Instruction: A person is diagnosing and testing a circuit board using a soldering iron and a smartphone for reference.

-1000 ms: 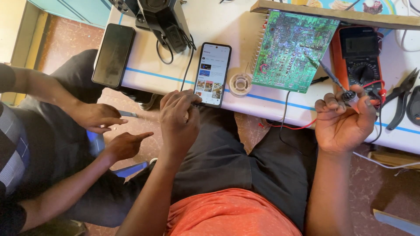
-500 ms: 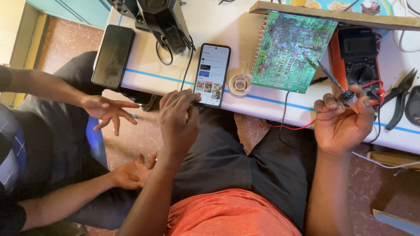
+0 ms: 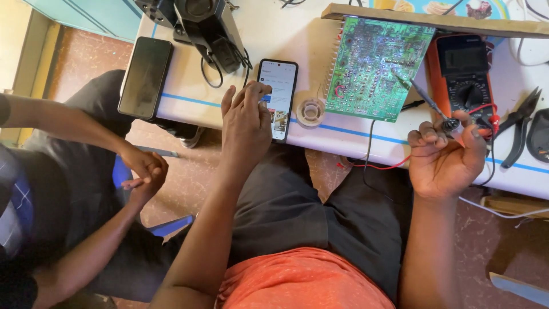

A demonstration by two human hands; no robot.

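Observation:
My left hand (image 3: 246,123) reaches over the table edge, and its fingertips touch the lit screen of a smartphone (image 3: 279,97) lying flat there. My right hand (image 3: 446,154) is closed around a probe (image 3: 429,103) whose thin tip points up-left at the lower right of a green circuit board (image 3: 377,68). Red and black leads run from the probe toward an orange multimeter (image 3: 463,77) beside the board. A small white reel (image 3: 310,111) lies between phone and board.
A second, dark phone (image 3: 146,77) lies at the table's left end, with a black device and cables (image 3: 203,28) behind it. Pliers (image 3: 520,123) rest at the right. A person sits at my left, their hands (image 3: 143,171) clasped together above their lap.
My left hand rose from my lap to the phone screen. The person beside me brought both hands together. My right hand has kept its grip on the probe.

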